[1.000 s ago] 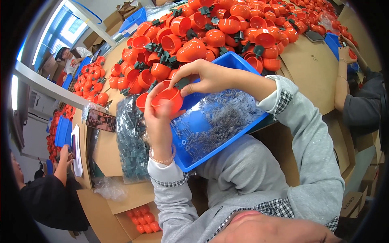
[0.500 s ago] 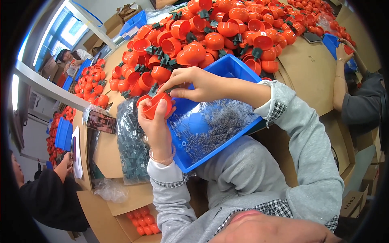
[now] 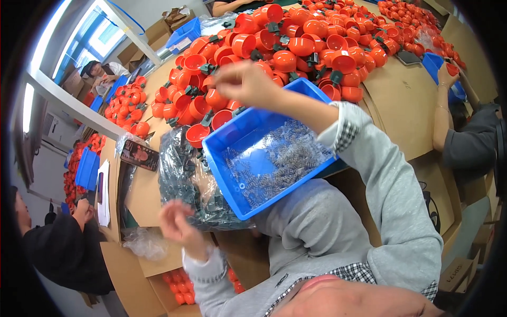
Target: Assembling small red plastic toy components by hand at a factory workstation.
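My left hand [image 3: 178, 224], blurred by motion, is held empty with its fingers apart. It hovers beside a clear plastic bag [image 3: 177, 174] of dark green plastic parts, above an open cardboard box [image 3: 129, 277] with rows of orange-red round pieces inside. My right hand [image 3: 245, 84] is smeared by motion over the near side of a large heap of orange-red plastic cups [image 3: 285, 61]; whether its fingers hold anything does not show. Dark green clips stick out among the cups. Below my right forearm, a blue bin [image 3: 240, 207] holds small metal springs [image 3: 296, 158] and tiny clear pieces.
A phone [image 3: 139, 154] leans at the left of the table. Several people work around: one in black [image 3: 63, 253] at left, one at far left, another at right [image 3: 470, 137]. A dark flat device [image 3: 409, 58] lies on the cardboard-covered table [image 3: 393, 100].
The red cups my left hand held are gone from it, and it has drawn back toward me, down over the box. My right hand has shifted up and away onto the heap.
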Tool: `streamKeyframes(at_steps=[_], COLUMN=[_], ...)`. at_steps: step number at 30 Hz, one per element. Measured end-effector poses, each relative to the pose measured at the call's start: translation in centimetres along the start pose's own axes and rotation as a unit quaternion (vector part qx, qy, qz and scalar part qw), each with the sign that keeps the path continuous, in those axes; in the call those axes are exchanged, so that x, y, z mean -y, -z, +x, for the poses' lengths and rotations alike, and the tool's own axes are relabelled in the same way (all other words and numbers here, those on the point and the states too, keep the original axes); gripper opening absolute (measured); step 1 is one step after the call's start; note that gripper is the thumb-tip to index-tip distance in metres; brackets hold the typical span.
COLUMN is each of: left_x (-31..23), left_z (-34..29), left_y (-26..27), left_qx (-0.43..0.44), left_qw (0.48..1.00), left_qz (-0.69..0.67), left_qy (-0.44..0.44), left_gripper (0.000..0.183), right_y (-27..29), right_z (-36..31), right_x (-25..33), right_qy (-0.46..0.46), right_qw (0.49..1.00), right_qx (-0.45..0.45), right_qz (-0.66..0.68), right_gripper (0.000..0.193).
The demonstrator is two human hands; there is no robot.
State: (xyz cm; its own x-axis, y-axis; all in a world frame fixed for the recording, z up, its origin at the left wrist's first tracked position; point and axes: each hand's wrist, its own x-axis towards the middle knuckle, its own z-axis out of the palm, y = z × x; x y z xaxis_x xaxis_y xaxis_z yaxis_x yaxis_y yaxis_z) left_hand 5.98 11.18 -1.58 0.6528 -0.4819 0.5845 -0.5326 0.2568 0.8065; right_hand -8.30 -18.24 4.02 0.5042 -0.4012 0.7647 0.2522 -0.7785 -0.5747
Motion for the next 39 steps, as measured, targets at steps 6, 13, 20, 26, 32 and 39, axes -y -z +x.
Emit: streamKeyframes(at_steps=[6,13,20,26,32,39], left_x=[5.6,16.2,16.5,19.2,18.4,9.2], left_z=[-7.5,-20.8,-15.0,-17.2,-15.3,-8.5], left_y=[20.1,29.4,23.1,30.3,31.0,30.9], left_qx=[-0.083,-0.054,-0.054,-0.013,0.028,0.048], left_qw=[0.913,0.68,0.544,0.52,0.595,0.752], left_qz=[0.369,0.625,0.625,0.662,0.618,0.062], left_qy=[0.154,0.38,0.558,0.54,0.513,0.655], left_gripper=[0.011,0.073,0.084,0.055,0.039,0.041], right_y=[-2.7,-4.9,-3.9,-4.4,-3.6,-3.7], right_z=[-4.5,-7.5,-8.1,-8.0,-7.1,-6.5], right_x=[2.7,-0.8,-1.7,-1.7,-1.1,-1.1], right_qy=[-0.016,-0.01,-0.059,-0.041,-0.051,-0.034], right_qw=[0.893,0.878,0.879,0.899,0.887,0.891], right_qx=[0.408,0.421,0.431,0.382,0.396,0.386], right_qz=[-0.188,-0.228,-0.197,-0.209,-0.232,-0.237], right_gripper=[0.012,0.022,0.013,0.013,0.015,0.02])
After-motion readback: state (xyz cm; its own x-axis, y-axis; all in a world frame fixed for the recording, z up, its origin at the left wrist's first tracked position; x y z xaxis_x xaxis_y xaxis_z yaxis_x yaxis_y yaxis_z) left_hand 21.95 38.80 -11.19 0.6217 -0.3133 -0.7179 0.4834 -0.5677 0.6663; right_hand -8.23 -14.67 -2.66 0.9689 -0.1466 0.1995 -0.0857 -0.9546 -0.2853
